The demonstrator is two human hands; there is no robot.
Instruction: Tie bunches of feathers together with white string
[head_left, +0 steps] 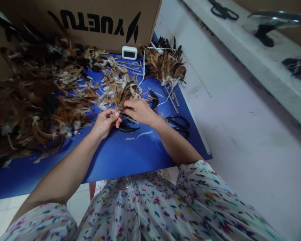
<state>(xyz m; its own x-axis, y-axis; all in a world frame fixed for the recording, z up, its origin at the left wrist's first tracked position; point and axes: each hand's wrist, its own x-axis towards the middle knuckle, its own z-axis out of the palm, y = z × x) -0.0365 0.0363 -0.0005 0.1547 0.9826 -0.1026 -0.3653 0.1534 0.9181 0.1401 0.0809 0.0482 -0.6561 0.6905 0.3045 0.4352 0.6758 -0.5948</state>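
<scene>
My left hand point(107, 121) pinches the lower end of a small bunch of brown and black feathers point(122, 95), thumb against the fingertips. Close against it, my right hand point(137, 110) has its fingers bent in at the same bunch, with the fingertips partly hidden. Beneath the hands lie dark curved feathers point(126, 129) and a thin strip of clear plastic point(139, 135). Black-handled scissors point(179, 123) rest to the right, their blades hidden behind my right forearm. Behind the bunch spreads a pile of loose pale-brown feathers point(115, 78).
A large heap of feathers point(40, 107) covers the left of the blue table point(140, 155). A feather bundle on sticks point(165, 65) with white ribbon lies at the back right. A white digital clock point(129, 53) stands before a cardboard box point(90, 21). A ledge point(261, 63) runs along the right.
</scene>
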